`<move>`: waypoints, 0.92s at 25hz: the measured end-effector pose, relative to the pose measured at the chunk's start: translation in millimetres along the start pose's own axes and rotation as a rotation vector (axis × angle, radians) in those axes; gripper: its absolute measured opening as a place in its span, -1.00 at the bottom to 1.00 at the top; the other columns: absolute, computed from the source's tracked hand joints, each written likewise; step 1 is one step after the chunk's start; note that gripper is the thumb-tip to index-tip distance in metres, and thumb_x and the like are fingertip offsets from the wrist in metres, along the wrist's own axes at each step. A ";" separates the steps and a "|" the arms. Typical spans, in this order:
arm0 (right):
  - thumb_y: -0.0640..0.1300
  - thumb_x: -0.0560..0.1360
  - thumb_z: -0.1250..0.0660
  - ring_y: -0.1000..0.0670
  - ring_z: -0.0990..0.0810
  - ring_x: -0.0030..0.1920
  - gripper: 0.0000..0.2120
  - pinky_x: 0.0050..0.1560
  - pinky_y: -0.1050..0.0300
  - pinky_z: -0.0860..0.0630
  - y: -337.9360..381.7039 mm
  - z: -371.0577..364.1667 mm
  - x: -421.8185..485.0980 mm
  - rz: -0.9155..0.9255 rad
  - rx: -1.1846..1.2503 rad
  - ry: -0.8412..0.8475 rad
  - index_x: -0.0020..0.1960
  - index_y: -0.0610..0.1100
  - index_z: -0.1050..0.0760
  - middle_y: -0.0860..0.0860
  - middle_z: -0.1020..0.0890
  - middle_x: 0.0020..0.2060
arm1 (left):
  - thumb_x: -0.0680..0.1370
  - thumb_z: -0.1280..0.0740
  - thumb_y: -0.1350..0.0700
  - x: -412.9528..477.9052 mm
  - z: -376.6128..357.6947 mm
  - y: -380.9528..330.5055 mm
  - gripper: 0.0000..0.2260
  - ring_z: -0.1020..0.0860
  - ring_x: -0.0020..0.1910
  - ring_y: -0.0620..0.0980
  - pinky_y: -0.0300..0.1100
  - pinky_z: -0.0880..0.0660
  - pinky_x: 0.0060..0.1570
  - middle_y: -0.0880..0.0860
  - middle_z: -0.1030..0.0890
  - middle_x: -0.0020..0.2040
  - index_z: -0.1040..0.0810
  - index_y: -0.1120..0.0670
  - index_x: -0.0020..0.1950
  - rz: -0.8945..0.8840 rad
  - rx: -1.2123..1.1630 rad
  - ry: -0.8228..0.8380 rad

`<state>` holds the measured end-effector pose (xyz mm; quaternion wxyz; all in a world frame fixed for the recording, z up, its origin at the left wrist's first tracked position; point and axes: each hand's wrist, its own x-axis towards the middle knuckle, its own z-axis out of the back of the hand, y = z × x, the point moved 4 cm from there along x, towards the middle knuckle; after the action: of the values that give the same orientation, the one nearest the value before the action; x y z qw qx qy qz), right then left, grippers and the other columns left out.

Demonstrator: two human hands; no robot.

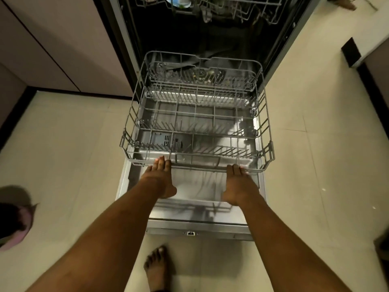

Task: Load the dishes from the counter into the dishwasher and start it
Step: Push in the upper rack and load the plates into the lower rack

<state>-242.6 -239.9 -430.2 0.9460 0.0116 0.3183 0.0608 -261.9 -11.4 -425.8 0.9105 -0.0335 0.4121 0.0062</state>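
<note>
Grey wire lower dishwasher rack, empty, sits ahead of both hands, over the open steel door. Left hand rests near-straight fingers on its front rail; right hand hooks fingers over it, probably for even sliding. Counter dishes out of view.

Single head-worn wide-angle view. Aimed forward and steeply downward, from above and just in front of the open dishwasher door. Centred and near: lower rack, with left hand and right hand at its front rim, forearms entering from the bottom corners. At top edge, cropped: upper rack. Either side: floor; bottom edge: bare foot.
</note>
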 end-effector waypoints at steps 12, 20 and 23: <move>0.02 0.48 -0.35 -0.18 -0.07 0.53 -0.13 0.49 -0.03 -0.17 1.1 -29.3 -56.2 0.020 -0.001 0.034 0.57 -0.21 0.07 -0.15 -0.05 0.55 | 0.61 -0.21 -0.05 -52.2 -43.0 -4.9 -0.22 0.20 0.59 0.14 0.03 0.15 0.56 0.19 0.25 0.59 0.26 0.16 0.60 -0.010 -0.058 0.027; -0.03 0.52 -0.30 -0.16 0.13 0.56 -0.13 0.53 -0.05 0.00 5.2 -33.8 -57.3 -0.051 -0.015 0.082 0.58 -0.19 0.21 -0.14 0.14 0.57 | 0.62 -0.22 0.02 -51.5 -41.0 1.4 -0.23 0.21 0.58 0.13 0.07 0.12 0.55 0.18 0.29 0.58 0.26 0.15 0.60 -0.041 -0.111 0.042; 0.00 0.55 -0.26 -0.17 0.11 0.56 -0.17 0.54 -0.06 0.01 17.1 -26.6 -63.4 -0.080 -0.033 0.027 0.58 -0.20 0.19 -0.15 0.11 0.57 | 0.62 -0.22 0.03 -58.1 -44.8 3.9 -0.24 0.19 0.59 0.14 0.09 0.12 0.54 0.18 0.28 0.59 0.25 0.13 0.60 -0.020 -0.141 -0.005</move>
<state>-310.6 -231.2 -412.3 0.9433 -0.0177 0.3301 0.0285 -334.0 -9.5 -411.9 0.9070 -0.1016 0.4079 0.0260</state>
